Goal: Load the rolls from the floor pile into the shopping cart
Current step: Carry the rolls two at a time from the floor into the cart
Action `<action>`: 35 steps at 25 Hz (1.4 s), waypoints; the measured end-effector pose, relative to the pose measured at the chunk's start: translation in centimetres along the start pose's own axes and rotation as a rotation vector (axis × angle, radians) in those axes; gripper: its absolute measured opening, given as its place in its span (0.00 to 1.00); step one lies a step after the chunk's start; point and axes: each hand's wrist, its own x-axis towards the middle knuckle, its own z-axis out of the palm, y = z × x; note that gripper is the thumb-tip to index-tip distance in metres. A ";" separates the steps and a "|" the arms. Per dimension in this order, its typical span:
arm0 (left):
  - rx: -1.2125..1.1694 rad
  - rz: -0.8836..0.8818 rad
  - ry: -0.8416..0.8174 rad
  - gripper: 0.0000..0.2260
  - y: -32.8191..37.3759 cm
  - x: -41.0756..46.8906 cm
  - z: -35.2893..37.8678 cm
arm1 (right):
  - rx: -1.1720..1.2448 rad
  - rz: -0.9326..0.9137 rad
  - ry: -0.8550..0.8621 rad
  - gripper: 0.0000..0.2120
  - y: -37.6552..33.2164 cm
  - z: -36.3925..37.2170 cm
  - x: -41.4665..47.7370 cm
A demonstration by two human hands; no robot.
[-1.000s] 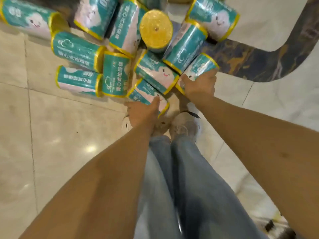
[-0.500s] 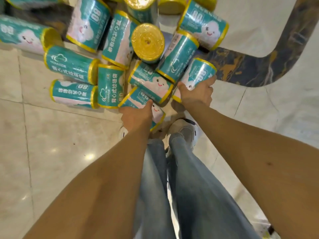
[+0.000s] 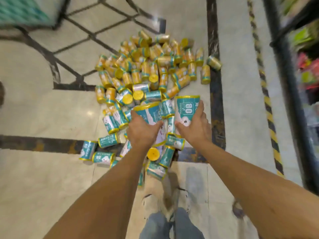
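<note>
A big pile of rolls (image 3: pixel 148 69) in teal and yellow wrappers covers the floor ahead of me, teal ones near, yellow ones farther back. My left hand (image 3: pixel 141 133) grips one teal roll (image 3: pixel 150 112), lifted above the pile. Beside it my right hand (image 3: pixel 195 128) holds a second teal roll (image 3: pixel 186 107) marked "80", upright and also raised. The two hands are close together at the pile's near edge. A blurred dark frame (image 3: pixel 290 94) with green and pink goods at the far right may be the cart; I cannot tell.
The floor is pale tile with dark inlay bands (image 3: pixel 215 83). A yellow-black hazard stripe (image 3: pixel 269 111) runs along the right. A blurred teal object (image 3: pixel 20 12) sits at the top left. My shoes (image 3: pixel 165 200) stand just short of the nearest rolls.
I have straightened up, so the view has pulled back and the whole pile shows. Both hands have lifted their rolls off the floor.
</note>
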 end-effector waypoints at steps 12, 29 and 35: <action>-0.132 0.812 -0.094 0.33 26.1 -20.7 -19.7 | 0.185 0.091 0.753 0.49 -4.8 -35.7 -19.1; 0.222 1.494 -0.774 0.35 22.2 -66.0 1.7 | 0.312 0.873 1.148 0.48 27.8 -36.9 -57.6; 0.489 1.508 -0.843 0.36 18.2 -72.2 11.0 | 0.443 1.042 1.037 0.47 36.8 -33.2 -60.4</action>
